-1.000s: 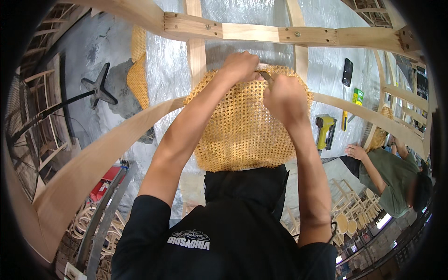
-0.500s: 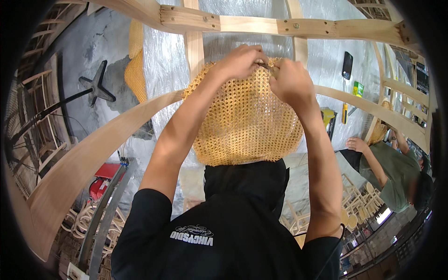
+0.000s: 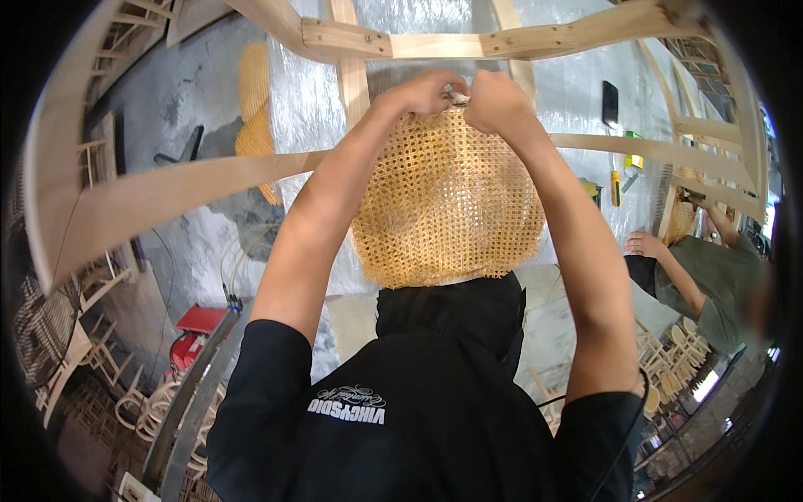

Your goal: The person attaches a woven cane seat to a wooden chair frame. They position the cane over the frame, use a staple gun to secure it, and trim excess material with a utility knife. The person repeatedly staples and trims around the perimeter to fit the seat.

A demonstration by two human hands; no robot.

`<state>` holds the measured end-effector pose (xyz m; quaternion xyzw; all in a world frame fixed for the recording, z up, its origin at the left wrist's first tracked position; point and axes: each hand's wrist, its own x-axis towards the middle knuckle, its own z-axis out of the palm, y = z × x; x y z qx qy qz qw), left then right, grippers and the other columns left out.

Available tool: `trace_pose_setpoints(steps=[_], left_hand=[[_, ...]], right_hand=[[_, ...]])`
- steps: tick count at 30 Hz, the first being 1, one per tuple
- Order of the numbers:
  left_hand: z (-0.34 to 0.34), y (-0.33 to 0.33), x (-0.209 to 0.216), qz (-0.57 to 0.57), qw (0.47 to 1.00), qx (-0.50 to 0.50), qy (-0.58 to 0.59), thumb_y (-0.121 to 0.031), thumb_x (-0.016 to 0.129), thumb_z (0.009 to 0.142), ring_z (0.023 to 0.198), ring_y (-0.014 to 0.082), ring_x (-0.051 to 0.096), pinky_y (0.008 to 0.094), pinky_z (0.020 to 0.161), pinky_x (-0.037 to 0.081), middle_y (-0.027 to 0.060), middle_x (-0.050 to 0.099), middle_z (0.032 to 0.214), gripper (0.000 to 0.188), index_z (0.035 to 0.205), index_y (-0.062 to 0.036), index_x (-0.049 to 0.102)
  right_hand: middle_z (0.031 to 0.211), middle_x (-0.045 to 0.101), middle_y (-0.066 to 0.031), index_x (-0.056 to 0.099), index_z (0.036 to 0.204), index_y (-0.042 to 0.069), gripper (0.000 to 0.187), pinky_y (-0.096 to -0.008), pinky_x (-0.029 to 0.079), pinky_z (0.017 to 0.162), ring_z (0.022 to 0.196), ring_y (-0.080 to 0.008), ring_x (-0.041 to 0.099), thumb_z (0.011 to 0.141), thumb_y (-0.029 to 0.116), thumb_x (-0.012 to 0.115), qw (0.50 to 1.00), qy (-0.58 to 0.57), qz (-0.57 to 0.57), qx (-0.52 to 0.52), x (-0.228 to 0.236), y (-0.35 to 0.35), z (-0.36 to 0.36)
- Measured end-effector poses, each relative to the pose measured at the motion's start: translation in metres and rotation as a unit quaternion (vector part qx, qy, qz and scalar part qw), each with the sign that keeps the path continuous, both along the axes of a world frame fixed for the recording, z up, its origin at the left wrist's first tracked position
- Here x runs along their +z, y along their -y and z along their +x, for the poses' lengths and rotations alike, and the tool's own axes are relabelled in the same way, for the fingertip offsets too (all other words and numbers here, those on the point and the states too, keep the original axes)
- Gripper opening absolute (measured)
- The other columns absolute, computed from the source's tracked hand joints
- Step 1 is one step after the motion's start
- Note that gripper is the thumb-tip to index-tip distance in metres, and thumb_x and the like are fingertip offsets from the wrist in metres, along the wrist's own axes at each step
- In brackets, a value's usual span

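Observation:
A yellow sheet of woven cane webbing (image 3: 452, 201) lies in front of me, across a pale wooden chair frame (image 3: 435, 46). Its cut near edge hangs close to my black shirt. At the webbing's far edge my left hand (image 3: 428, 94) is closed, with thumb and fingertips pinched together. My right hand (image 3: 499, 102) makes a fist right beside it, knuckles up. Something small and pale shows between the two hands, too small to name. The fingers of the right hand are mostly hidden behind its back.
Curved wooden rails (image 3: 180, 177) reach out left and right. Plastic wrap covers the table. On the right are a phone (image 3: 611, 104), a yellow-handled screwdriver (image 3: 616, 189) and a green-yellow box (image 3: 634, 149). A co-worker (image 3: 707, 280) works at far right. More cane webbing (image 3: 253, 113) lies left.
Both hands have moved slightly away from me and closer together at the webbing's far edge. My view has shifted, so frame and table items appear displaced. The dark metal bit between the hands is less visible.

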<state>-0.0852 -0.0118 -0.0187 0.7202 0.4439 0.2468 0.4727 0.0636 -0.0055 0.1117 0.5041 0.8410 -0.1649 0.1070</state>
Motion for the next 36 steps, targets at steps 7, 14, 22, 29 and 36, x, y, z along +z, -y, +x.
trace_pose_setpoints(steps=[7,14,22,29,36], left_hand=[[0.025,0.062,0.051,0.162,0.964,0.178,-0.109,0.005,0.057,0.09,0.125,0.0303,0.058,0.0416,0.106,0.046,0.0137,0.061,0.133,0.04,0.129,-0.0018,0.059],[0.041,0.26,0.046,0.157,0.932,0.317,-0.082,0.011,0.059,0.079,0.121,0.0353,0.058,0.0467,0.107,0.043,0.0146,0.062,0.123,0.035,0.113,0.0013,0.065],[0.068,0.257,0.04,0.134,0.926,0.291,-0.201,0.006,0.059,0.083,0.135,0.0387,0.046,0.0501,0.111,0.039,0.016,0.053,0.139,0.045,0.127,-0.0006,0.059],[0.094,0.169,0.029,0.106,0.902,0.275,-0.316,-0.019,0.054,0.098,0.147,0.0363,0.031,0.0516,0.122,0.024,0.016,0.039,0.155,0.049,0.144,-0.0041,0.048],[0.12,0.158,0.014,0.088,0.876,0.285,-0.378,-0.029,0.056,0.1,0.147,0.0358,0.03,0.0534,0.122,0.022,0.0153,0.037,0.155,0.05,0.144,-0.0059,0.048]], right_hand=[[0.116,0.069,-0.0252,0.069,0.118,0.0,0.041,-0.046,0.055,0.096,0.111,-0.0404,0.066,0.083,0.022,0.072,0.999,0.036,-0.013,-0.032,0.0,0.002,0.048],[0.118,0.071,-0.0216,0.063,0.131,-0.001,0.043,-0.0348,0.055,0.089,0.103,-0.0289,0.071,0.093,0.017,0.072,0.905,-0.346,0.135,-0.207,0.012,0.125,0.179],[0.127,0.065,-0.0243,0.054,0.137,-0.004,0.05,-0.0418,0.048,0.099,0.114,-0.0349,0.064,0.099,0.025,0.066,0.861,-0.289,0.158,-0.387,-0.108,0.202,0.271],[0.123,0.053,-0.0266,0.051,0.134,-0.004,0.048,-0.0477,0.046,0.097,0.112,-0.0444,0.055,0.098,0.024,0.065,0.923,-0.204,0.089,-0.314,-0.151,0.191,0.302],[0.122,0.051,-0.0263,0.048,0.137,-0.003,0.055,-0.0493,0.045,0.096,0.112,-0.0433,0.055,0.09,0.015,0.071,0.926,-0.104,0.194,-0.307,-0.144,0.171,0.351]])
